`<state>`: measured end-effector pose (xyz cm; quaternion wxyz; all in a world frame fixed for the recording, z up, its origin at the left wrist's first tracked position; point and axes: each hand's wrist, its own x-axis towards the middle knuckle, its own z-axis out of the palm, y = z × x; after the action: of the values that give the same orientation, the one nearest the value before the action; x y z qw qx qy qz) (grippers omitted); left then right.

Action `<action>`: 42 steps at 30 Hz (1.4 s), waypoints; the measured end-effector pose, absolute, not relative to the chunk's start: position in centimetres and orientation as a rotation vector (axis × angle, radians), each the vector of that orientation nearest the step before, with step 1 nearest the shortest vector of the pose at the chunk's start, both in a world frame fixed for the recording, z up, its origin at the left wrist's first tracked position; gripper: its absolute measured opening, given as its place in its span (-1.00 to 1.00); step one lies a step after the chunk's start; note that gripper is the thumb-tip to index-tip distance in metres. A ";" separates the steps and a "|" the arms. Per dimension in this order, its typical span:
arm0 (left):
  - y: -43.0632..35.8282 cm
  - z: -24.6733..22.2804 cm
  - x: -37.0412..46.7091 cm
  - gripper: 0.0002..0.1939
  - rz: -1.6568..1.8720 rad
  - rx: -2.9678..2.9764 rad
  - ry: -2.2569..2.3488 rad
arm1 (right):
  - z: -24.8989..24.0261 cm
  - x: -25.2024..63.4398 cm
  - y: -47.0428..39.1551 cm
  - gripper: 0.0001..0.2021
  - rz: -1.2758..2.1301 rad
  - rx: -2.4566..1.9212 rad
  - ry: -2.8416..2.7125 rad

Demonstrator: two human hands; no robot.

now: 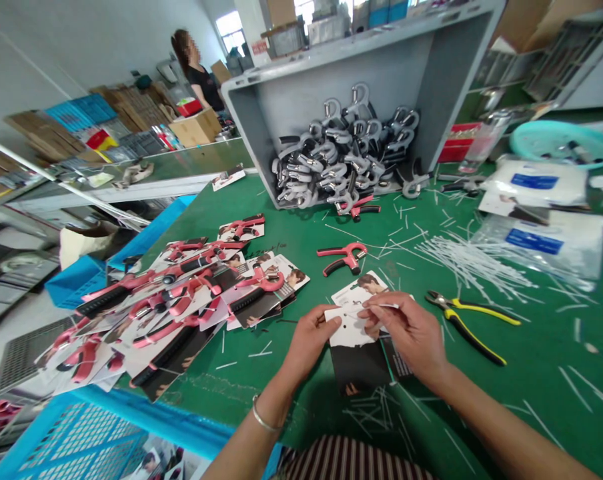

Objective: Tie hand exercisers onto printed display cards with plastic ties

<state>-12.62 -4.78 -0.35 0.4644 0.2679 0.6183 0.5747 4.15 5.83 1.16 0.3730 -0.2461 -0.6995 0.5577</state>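
At the lower centre of the frame, the left hand (306, 340) has its grip closed on the left edge of a printed card (356, 363), white above and black below, with small dark holes near the top. The right hand (406, 327) meets the card's upper right, its grip narrow, thumb and fingertips drawn together; I cannot tell exactly what they pinch. Another card (349, 291) shows just behind it on the green bench (291, 230). Above, near the centre, lies 1 pink-and-black spring tool (352, 258), apart from both hands. Yellow-and-black pliers (450, 312) rest right of the right hand, jaws slightly parted, with a spread of thin white strips (474, 267) beyond them. At upper centre a grey crate (354, 73) stands on its side, opening toward the viewer, heaped with grey-and-black tools (331, 170). A pile of pink tools on cards (181, 293) fills the left of the frame, above a blue basket (76, 433) at lower left. Clear bags (541, 247) lie at right, and a person (204, 83) in dark clothing appears at upper left
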 end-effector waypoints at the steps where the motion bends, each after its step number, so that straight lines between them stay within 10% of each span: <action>1: -4.8 -0.4 -12.6 -0.63 1.408 0.677 1.536 | 0.9 4.1 5.9 -0.90 1.428 -0.640 -1.812; 8: -4.3 1.8 -12.8 -0.63 1.375 0.770 1.517 | 0.7 2.6 8.2 -0.91 1.083 -0.420 -2.240; 20: -4.6 0.4 -13.2 -0.55 1.280 0.692 1.601 | -0.3 2.3 10.4 -0.84 1.720 -0.569 -2.096; 33: -7.9 -1.4 -13.1 -0.90 1.119 1.123 1.844 | -0.8 2.1 10.0 -0.78 1.877 -0.596 -2.114; 42: -10.2 0.7 -13.0 -0.79 0.966 1.404 1.586 | -1.1 2.3 10.2 -0.77 1.917 -0.575 -2.097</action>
<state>-12.96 -10.23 0.73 0.3956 0.5540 0.6257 0.3810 2.27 10.20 -1.12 0.1210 -0.1969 -0.7181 0.6565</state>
